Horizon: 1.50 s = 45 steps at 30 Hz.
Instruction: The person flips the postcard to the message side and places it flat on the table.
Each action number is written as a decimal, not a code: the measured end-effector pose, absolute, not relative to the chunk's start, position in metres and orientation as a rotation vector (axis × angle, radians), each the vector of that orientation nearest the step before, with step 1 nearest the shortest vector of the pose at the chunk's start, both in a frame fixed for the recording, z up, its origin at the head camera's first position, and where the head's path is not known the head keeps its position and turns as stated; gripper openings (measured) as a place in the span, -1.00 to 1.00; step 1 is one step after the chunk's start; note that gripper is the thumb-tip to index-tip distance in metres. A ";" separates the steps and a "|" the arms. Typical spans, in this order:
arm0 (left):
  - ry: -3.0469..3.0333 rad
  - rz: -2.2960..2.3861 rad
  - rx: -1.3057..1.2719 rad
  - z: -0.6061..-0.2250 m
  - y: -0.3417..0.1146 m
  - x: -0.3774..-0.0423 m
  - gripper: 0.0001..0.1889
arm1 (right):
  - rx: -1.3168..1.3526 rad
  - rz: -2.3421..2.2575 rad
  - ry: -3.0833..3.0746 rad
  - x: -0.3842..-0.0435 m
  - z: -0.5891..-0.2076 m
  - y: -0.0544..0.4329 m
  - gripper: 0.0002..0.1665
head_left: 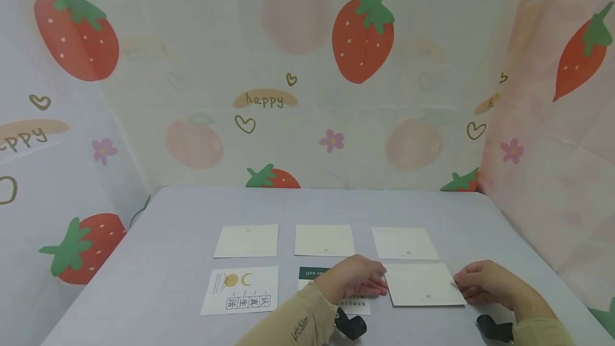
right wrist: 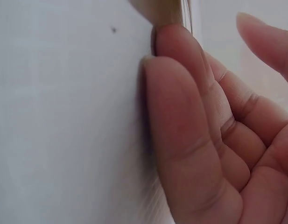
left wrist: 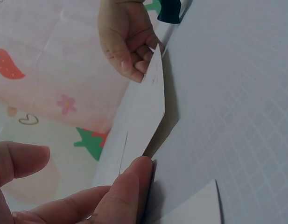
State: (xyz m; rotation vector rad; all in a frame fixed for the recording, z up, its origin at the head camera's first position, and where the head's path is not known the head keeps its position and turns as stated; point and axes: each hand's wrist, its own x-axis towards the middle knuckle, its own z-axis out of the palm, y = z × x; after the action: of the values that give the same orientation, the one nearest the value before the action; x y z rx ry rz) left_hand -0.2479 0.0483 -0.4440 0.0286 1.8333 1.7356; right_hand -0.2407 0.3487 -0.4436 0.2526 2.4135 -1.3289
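A blank-looking cream card [head_left: 425, 284] with a tiny mark lies at the front right, between two hands. In the left wrist view this card [left wrist: 146, 107] is tilted, a shadow beneath its edge. My left hand [head_left: 357, 279] is at its left edge; its fingertips [left wrist: 141, 170] touch the near corner while the thumb stays apart. At the opposite edge is my right hand [head_left: 490, 284]. The right wrist view has its fingertips [right wrist: 172, 42] against the card's edge [right wrist: 165, 11], with the thumb held away. My left hand and sleeve partly cover a green-topped printed card [head_left: 312, 273].
Three cream cards form a back row: left [head_left: 247, 242], middle [head_left: 324, 241] and right [head_left: 405, 243]. A card with a sun and moon [head_left: 240, 291] lies front left. Black wrist straps show near both sleeves. Strawberry-print curtains [head_left: 307, 68] stand around the white table [head_left: 144, 282].
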 end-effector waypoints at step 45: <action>1.973 1.764 0.026 -0.430 -0.029 -0.266 -0.64 | -0.032 -1.443 2.424 -0.264 -0.416 0.283 -0.53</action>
State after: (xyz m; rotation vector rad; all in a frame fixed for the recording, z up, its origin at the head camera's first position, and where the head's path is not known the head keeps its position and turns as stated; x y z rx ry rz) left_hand -0.2660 -0.0295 -0.4299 0.0260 1.9728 1.7637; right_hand -0.2636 0.2826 -0.4156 -0.0318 2.4241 -1.4431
